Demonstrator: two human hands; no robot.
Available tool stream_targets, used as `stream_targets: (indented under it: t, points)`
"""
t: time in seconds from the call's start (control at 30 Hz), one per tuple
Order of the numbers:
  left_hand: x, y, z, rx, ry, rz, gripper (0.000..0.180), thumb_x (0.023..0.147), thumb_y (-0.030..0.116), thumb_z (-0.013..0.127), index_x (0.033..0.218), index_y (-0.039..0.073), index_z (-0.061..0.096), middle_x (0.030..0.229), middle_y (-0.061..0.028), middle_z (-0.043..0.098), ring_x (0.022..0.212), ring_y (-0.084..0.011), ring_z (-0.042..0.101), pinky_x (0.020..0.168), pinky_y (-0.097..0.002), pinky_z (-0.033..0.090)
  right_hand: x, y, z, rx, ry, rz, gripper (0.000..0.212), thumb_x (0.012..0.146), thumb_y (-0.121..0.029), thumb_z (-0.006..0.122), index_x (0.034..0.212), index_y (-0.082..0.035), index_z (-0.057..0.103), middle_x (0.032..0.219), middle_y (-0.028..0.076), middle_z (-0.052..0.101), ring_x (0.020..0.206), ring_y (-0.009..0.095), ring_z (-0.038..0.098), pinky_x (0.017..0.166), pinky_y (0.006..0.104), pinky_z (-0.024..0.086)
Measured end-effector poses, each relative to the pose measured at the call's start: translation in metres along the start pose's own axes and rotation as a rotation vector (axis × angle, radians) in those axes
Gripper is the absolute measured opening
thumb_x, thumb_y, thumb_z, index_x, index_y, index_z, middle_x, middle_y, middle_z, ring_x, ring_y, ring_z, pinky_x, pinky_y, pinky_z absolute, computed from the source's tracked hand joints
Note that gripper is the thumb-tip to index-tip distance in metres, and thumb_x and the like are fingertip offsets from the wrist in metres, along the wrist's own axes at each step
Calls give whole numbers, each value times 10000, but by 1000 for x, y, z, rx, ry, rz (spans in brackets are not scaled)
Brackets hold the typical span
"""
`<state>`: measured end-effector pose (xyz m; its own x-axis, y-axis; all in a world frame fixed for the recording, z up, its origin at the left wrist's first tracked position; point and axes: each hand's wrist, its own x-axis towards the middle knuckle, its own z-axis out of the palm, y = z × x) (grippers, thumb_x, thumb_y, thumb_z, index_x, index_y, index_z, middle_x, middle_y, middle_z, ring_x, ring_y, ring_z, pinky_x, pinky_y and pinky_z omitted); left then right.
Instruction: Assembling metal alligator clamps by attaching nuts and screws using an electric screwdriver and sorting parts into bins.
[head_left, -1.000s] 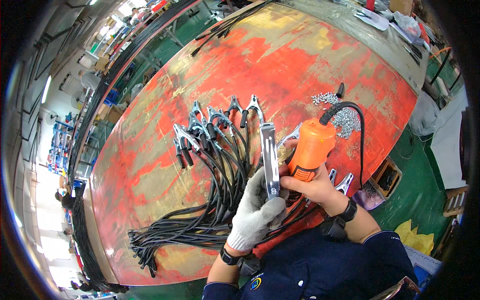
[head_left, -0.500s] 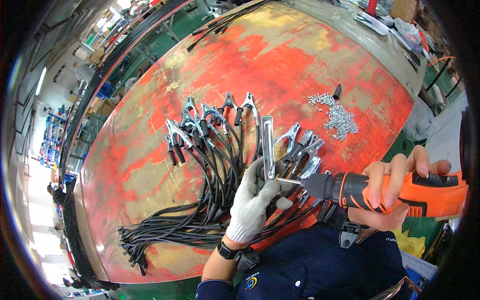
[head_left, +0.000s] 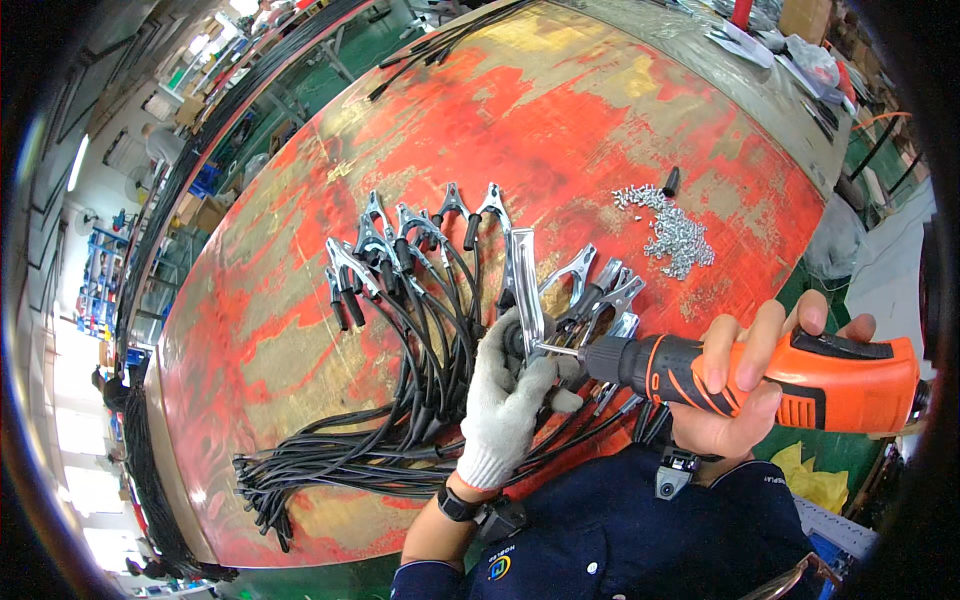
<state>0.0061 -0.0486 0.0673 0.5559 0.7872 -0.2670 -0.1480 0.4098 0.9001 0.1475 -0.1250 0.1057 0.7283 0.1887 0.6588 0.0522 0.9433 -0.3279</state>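
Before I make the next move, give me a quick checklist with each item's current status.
1. Gloved left hand gripping the silver metal clamp: ok.
2. Right hand wrapped around the orange power screwdriver: ok.
3. Bit pointing at the clamp's lower end: ok.
4. Bit tip fully seated: cannot tell, too small to see.
5. Loose screws away from the bit: ok, piled on the red-painted table.
6. Right hand gloved like the left: not ok, it is bare.
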Motion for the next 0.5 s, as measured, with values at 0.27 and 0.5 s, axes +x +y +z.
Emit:
stream_targets:
  t: [0.27, 0.5]
  points:
    - [5, -9, -1, 78, 134, 92, 512, 901, -35, 474, 1361, -26, 248, 1081, -152, 549, 825, -183, 640, 595, -249, 571, -11, 9, 1, 18, -81, 47, 1004, 709, 183, 599, 1451, -342, 173, 1141, 63, 427, 693, 185, 530, 540, 365, 477]
    - [3, 7, 4, 90, 145, 42, 414, 914, 25, 486, 1310, -15, 370, 1126, -115, 548, 894, -129, 590, 706, -235, 530, -7, 20, 8, -62, -68, -2, 899, 721, 120, 534, 1441, -274, 167, 1100, 89, 390, 603, 131, 444, 478, 278, 431]
